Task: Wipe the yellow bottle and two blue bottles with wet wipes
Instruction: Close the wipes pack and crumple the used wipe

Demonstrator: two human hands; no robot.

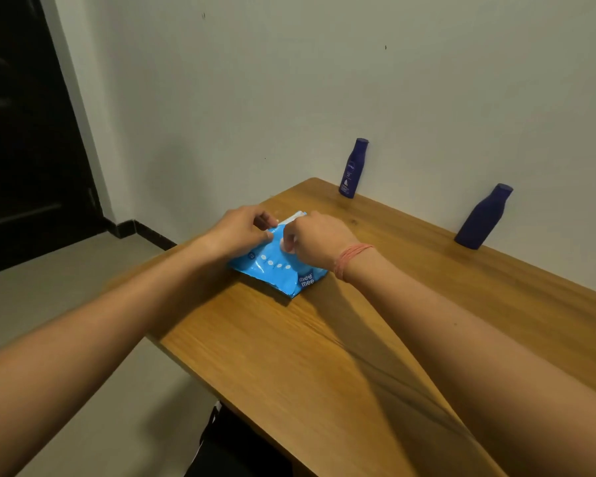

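A light blue pack of wet wipes [272,268] lies flat near the table's left edge. My left hand [240,232] presses on its far left part, fingers pinched at the flap. My right hand [315,241] is closed over the pack's top, fingertips pinching at the opening. Two dark blue bottles stand upright against the wall: one [353,168] at the table's far corner, the other [483,217] further right. No yellow bottle is in view.
The wooden table [324,356] runs along a pale wall. Its left edge drops to a grey floor. A dark doorway [25,132] is at the far left. Something black [234,449] sits under the table's near edge.
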